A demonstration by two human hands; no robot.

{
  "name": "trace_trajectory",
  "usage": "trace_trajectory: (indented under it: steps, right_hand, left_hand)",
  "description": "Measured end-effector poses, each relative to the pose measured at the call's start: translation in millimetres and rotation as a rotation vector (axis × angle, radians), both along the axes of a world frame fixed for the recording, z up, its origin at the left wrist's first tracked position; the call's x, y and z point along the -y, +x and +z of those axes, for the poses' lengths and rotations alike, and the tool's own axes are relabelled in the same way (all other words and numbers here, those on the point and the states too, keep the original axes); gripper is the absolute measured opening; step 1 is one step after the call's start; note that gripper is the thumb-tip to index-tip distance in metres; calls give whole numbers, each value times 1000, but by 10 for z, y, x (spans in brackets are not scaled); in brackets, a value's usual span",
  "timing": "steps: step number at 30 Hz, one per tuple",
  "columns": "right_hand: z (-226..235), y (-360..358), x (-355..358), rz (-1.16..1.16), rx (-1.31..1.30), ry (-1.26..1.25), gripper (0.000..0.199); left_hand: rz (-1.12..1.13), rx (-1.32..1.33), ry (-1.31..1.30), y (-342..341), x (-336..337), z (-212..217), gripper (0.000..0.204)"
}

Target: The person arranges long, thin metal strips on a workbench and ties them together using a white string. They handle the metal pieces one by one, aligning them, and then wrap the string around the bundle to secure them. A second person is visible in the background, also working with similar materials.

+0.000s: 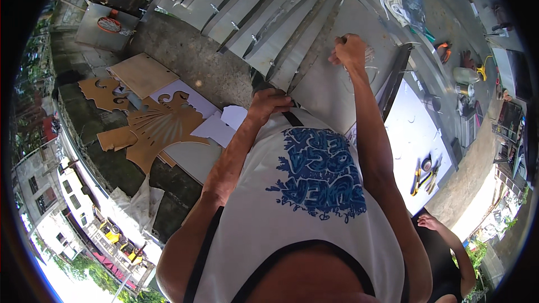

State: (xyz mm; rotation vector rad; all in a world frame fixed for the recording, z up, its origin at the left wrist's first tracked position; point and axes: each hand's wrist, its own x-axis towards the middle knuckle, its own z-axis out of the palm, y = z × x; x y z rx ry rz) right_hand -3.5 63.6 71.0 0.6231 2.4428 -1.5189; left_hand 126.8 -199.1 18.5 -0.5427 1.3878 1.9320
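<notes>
White sleeveless shirt (292, 213) fills the near view. Beyond it, the left hand (268, 104) pinches the near end of a long metal strip (314, 47) on the grey sheet (331, 87). The right hand (349, 50), beside the strip, is closed (on what, I cannot tell). Sharp edges could cut fingers if the strip slips.

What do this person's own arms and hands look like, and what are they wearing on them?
Both arms are bare from shoulder to fingertips: no sleeves, gloves, watch or bands show on the left hand or the right hand. The person wears a white sleeveless shirt with dark trim at the armholes and neck and a blue graphic print on the front.
</notes>
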Motion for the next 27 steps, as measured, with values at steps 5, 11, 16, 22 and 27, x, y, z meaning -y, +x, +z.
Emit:
trace_trajectory:
  steps: [5, 11, 16, 22, 27]
  right_hand:
    - [-124, 173, 32, -6, 42, -205, 28]
    - [-305, 99, 191, 16, 55, -250, 38]
    - [-285, 74, 209, 17, 55, -221, 37]
    - [-418, 76, 151, 31, 16, -138, 39]
    - [-415, 222, 129, 0, -18, -205, 45]
  left_hand:
    - [-3, 24, 48, 2, 46, 18, 44]
    - [16, 34, 60, -24, 116, 44, 45]
    - [7, 49, 64, -46, 152, -4, 45]
    - [8, 13, 89, -38, 167, -51, 49]
    - [-14, 46, 59, 11, 445, -66, 52]
